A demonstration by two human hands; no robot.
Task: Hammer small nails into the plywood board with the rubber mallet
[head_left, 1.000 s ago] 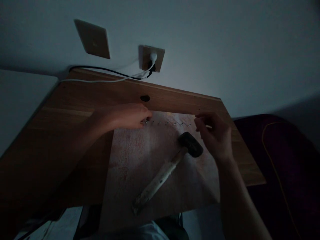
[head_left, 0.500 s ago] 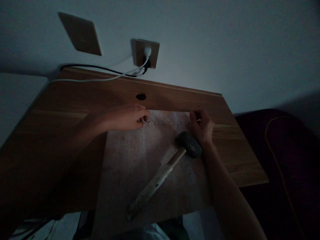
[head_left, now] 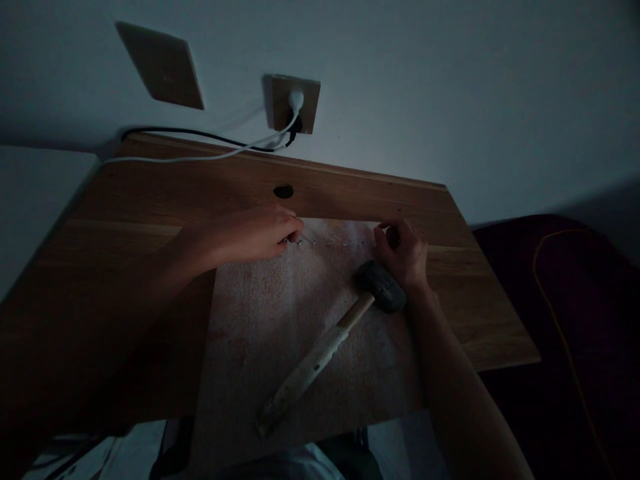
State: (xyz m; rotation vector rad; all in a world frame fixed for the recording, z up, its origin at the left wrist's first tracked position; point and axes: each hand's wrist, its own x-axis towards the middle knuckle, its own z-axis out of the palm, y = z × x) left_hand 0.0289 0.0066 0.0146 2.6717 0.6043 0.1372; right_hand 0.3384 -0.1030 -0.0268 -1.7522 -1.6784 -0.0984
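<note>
So there's a row of small nails point(head_left: 345, 244) running along the far edge of a reddish wooden board point(head_left: 240, 333), roughly between the two hands. Left hand point(head_left: 280, 233) is at the left end of the row, fingers curled in. Can't tell if it's actually got hold of a nail. Right hand point(head_left: 404, 250) is at the other end, near the board's far right corner, thumb and fingers bent into a loose loop; can't tell what's in there either, if anything.

A mallet point(head_left: 327, 350) is lying diagonally on the board, black head just beside the right hand, scuffed pale handle pointing back toward the person. The board sits on a wooden bench point(head_left: 485, 293) with a dark hole point(head_left: 283, 192) toward the back. Behind that there's a wall socket point(head_left: 281, 100) with a white cable point(head_left: 170, 160) and a black cable point(head_left: 195, 133) plugged in. Pretty dim overall.
</note>
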